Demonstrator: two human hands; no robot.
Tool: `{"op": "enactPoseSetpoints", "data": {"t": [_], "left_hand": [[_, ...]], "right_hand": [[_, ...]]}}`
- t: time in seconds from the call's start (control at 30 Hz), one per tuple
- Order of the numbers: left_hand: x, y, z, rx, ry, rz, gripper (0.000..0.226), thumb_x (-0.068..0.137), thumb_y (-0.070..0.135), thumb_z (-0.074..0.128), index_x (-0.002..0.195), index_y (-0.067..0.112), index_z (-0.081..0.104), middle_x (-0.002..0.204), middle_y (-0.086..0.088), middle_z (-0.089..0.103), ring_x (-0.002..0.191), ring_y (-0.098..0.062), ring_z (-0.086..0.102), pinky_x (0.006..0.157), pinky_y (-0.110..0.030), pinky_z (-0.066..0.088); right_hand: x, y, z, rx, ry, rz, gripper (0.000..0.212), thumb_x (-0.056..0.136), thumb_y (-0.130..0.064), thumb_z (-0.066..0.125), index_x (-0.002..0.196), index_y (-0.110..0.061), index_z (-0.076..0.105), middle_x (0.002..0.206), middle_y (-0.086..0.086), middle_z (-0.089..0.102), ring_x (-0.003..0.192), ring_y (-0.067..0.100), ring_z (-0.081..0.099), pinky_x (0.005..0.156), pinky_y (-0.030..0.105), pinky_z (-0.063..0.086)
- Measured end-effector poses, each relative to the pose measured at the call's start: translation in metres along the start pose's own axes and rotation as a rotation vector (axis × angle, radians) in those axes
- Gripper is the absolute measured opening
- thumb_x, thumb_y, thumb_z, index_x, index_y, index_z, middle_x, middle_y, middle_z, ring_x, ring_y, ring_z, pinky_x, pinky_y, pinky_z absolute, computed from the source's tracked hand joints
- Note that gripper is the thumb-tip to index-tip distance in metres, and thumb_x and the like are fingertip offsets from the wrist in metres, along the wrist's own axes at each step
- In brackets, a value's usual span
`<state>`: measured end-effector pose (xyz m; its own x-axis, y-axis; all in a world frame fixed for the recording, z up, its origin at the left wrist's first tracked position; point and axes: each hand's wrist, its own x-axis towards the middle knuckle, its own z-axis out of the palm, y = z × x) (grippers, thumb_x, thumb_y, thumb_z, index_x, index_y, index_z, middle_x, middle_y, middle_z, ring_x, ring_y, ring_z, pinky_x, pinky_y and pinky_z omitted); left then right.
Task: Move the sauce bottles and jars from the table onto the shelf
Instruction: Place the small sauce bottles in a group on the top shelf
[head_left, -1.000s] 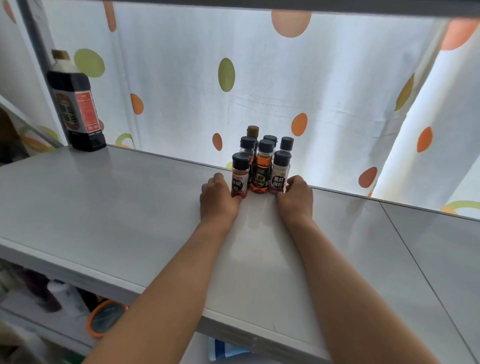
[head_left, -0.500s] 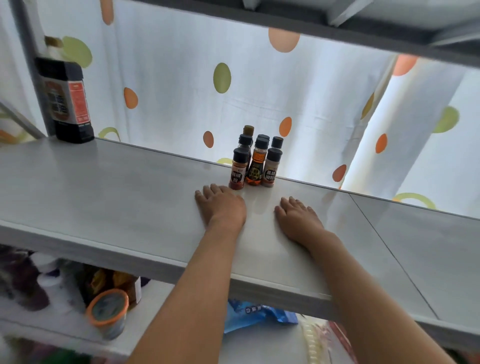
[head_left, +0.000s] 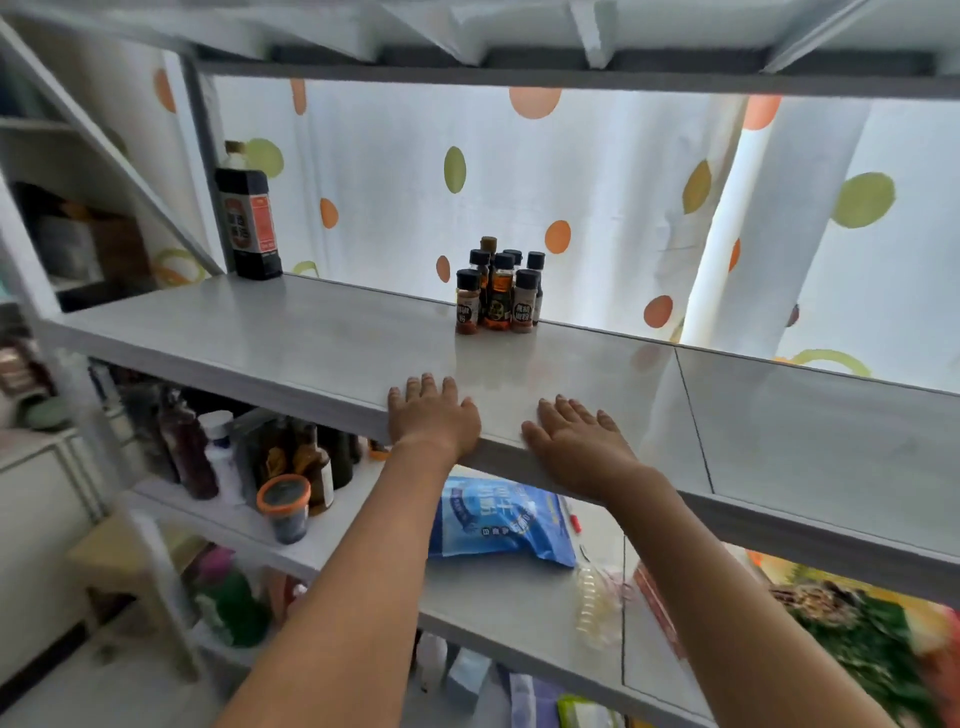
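Blue bag (head_left: 501, 519) lies before a spotted curtain (head_left: 597, 208).

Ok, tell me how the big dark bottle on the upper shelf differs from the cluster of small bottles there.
The big dark bottle stands alone at the upper shelf's left end; the cluster of small bottles is packed tightly mid-shelf. The big one is far taller. Its cap looks pale; theirs are mostly black. All stand upright near the back edge.

Little is reading clearly. The small spice bottles (head_left: 497, 291) at the back edge of the shelf (head_left: 270, 332) are carrying dark labels with pale Chinese characters, too small to make out. Far to their left, the tall dark bottle (head_left: 248, 223) is showing a red-and-white label, blurred. Below the shelf, a blue bag (head_left: 498, 519) is bearing white Chinese characters, also unreadable.
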<state>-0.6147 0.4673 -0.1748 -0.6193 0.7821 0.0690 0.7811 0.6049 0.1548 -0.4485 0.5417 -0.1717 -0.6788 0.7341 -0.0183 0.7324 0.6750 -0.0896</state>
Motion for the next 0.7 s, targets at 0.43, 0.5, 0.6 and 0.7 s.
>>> {"op": "enactPoseSetpoints", "data": {"t": [0.43,0.5,0.6,0.7], "left_hand": [[-0.218,0.005,0.063,0.094,0.075,0.041,0.056,0.106,0.032,0.015,0.155,0.012,-0.003,0.163,-0.003,-0.006,0.150,-0.016,-0.008,0.122,-0.041,0.004],[-0.253,-0.007,0.071,0.090,0.110,0.017,0.055,0.106,0.031,0.014,0.154,0.013,-0.003,0.163,-0.003,-0.007,0.150,-0.016,-0.009,0.122,-0.040,0.003],[-0.307,-0.028,0.087,0.089,0.101,-0.074,0.056,0.106,0.030,0.015,0.154,0.011,-0.004,0.163,-0.005,-0.008,0.150,-0.019,-0.011,0.122,-0.041,0.001],[-0.373,-0.063,0.106,0.044,0.095,-0.171,0.056,0.106,0.028,0.018,0.154,0.012,-0.005,0.163,-0.004,-0.007,0.149,-0.018,-0.012,0.122,-0.040,-0.001]], "right_hand": [[-0.142,-0.009,0.064,-0.036,0.161,-0.299,0.066,0.100,-0.015,0.032,0.155,-0.005,-0.004,0.164,0.013,-0.010,0.151,0.024,-0.011,0.120,0.037,-0.010],[-0.170,-0.026,0.087,-0.041,0.092,-0.388,0.064,0.102,-0.015,0.028,0.155,-0.007,-0.008,0.163,0.011,-0.014,0.150,0.022,-0.015,0.119,0.035,-0.011],[-0.212,-0.055,0.118,-0.094,0.067,-0.507,0.067,0.103,-0.020,0.028,0.152,-0.009,-0.016,0.162,0.011,-0.019,0.149,0.023,-0.019,0.122,0.039,-0.011],[-0.257,-0.090,0.142,-0.074,0.051,-0.630,0.071,0.102,-0.022,0.032,0.143,-0.015,-0.026,0.161,0.008,-0.023,0.147,0.021,-0.024,0.122,0.040,-0.010]]}}
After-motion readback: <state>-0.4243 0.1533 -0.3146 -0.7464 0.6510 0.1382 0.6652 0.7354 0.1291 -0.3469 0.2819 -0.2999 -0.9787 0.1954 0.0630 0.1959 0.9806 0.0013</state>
